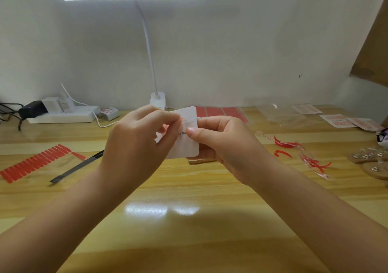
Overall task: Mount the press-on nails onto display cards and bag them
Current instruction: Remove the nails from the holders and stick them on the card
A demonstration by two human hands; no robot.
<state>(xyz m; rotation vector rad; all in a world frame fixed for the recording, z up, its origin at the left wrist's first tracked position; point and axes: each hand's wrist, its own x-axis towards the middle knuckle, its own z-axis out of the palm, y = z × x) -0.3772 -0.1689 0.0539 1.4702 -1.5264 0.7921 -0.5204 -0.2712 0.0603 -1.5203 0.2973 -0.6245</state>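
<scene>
Holding: both hands are lifting a white display card (187, 139) above the desk (189, 220).
Left hand (138, 138): it is pinching the card's upper edge, fingers curled over a small pale piece too blurred to name.
Right hand (222, 144): it is gripping the card's right edge, thumb pressing its face, fingers curling behind.
Open room: bare wood is lying below both wrists, toward the near edge.
Left of the left hand: a red strip sheet (35, 163) and a dark flat tool (77, 166) are lying well apart from it.
Right of the right hand: red curled scraps (302, 155) are lying near.
Hidden: the card's lower left corner is sitting behind the left hand; its print is partly covered.
</scene>
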